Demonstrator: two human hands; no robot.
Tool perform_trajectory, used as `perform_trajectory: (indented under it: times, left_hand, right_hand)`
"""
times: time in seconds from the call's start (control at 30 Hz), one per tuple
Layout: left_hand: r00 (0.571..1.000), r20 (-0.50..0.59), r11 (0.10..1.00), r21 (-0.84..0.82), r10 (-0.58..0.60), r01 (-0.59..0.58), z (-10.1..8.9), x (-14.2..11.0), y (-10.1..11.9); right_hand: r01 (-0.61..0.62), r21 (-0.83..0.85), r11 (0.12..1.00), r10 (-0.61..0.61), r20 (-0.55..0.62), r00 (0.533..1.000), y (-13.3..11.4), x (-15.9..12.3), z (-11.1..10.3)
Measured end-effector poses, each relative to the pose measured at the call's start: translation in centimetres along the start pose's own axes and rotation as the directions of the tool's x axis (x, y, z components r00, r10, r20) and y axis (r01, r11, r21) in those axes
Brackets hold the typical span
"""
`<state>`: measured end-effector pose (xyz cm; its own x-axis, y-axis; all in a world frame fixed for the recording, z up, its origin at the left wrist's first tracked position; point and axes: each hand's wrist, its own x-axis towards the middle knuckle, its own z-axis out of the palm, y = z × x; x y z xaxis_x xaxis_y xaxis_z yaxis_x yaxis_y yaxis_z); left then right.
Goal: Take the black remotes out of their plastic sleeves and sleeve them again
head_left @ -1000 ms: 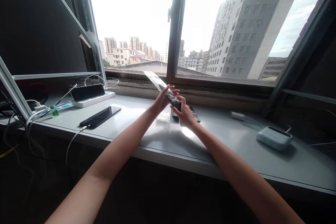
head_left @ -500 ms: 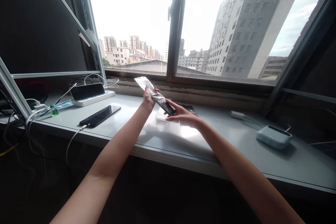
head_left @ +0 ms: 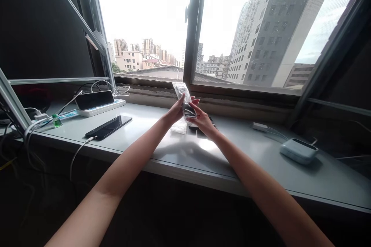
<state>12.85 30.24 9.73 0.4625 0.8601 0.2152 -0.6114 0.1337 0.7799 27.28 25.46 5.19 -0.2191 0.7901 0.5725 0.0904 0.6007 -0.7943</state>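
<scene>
My left hand (head_left: pixel 176 111) is closed around a clear plastic bag (head_left: pixel 180 89), thumb on top. Inside the bag is a dark remote control (head_left: pixel 189 112), its lower end towards me. My right hand (head_left: pixel 204 123) pinches that lower end between thumb and fingers. The bag's loose upper end sticks up beyond my left hand. On the desk below lies another piece of clear plastic (head_left: pixel 179 127). Dark button-covered items (head_left: pixel 213 122), perhaps more remotes, lie partly hidden under my right hand.
A grey desk (head_left: pixel 232 150) runs below a window. To the left lie a plugged-in phone (head_left: pixel 108 127), a small green bottle (head_left: pixel 57 120) and a second phone (head_left: pixel 95 100) on a white power strip (head_left: pixel 116 106). A pale blue box-shaped device (head_left: pixel 299 150) and a white adapter (head_left: pixel 260 126) are right.
Both hands have moved closer together, and the bagged remote has turned more upright, shifting right at its top. Its buttons no longer show clearly. The dark items beneath are more exposed.
</scene>
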Motion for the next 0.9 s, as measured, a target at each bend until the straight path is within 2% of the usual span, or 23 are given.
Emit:
perform_trajectory:
  times: [0.13,0.27,0.4,0.47,0.57,0.7,0.8,0.9]
  left_hand:
    - [0.991,-0.114,0.998,0.007,0.07,-0.07,-0.7,0.5,0.6]
    - [0.96,-0.238,0.982,-0.078,0.15,-0.173,-1.4,0.4,1.2]
    - [0.923,-0.306,0.941,-0.168,0.233,-0.294,-1.7,0.3,1.4]
    - [0.913,-0.326,0.931,-0.181,0.247,-0.316,-1.7,0.3,1.5]
    - [0.927,-0.304,0.942,-0.178,0.221,-0.283,-1.3,0.2,1.3]
    - [0.965,-0.214,0.971,-0.15,0.151,-0.185,-0.3,0.1,0.7]
    - [0.981,-0.154,0.985,-0.105,0.122,-0.139,0.3,0.0,0.4]
    - [0.983,-0.131,0.989,-0.06,0.126,-0.135,0.1,0.0,0.3]
  right_hand:
    - [0.042,-0.011,0.999,-0.043,-0.068,0.997,0.0,0.3,-0.2]
    - [0.068,-0.014,0.998,-0.069,-0.074,0.995,-0.7,0.4,-0.3]
    - [0.071,-0.028,0.997,-0.071,0.025,0.997,-1.2,0.1,0.1]
    - [0.081,-0.067,0.994,-0.077,0.067,0.995,-1.1,-0.1,0.4]
    - [0.066,-0.157,0.985,-0.061,0.036,0.998,-0.9,-0.3,0.6]
    - [0.04,-0.2,0.979,-0.035,0.029,0.999,-1.0,-0.4,0.7]
    - [0.061,-0.235,0.97,-0.061,0.01,0.998,-1.0,-0.4,0.9]
    - [0.098,-0.267,0.959,-0.112,-0.04,0.993,-1.0,-0.4,0.9]
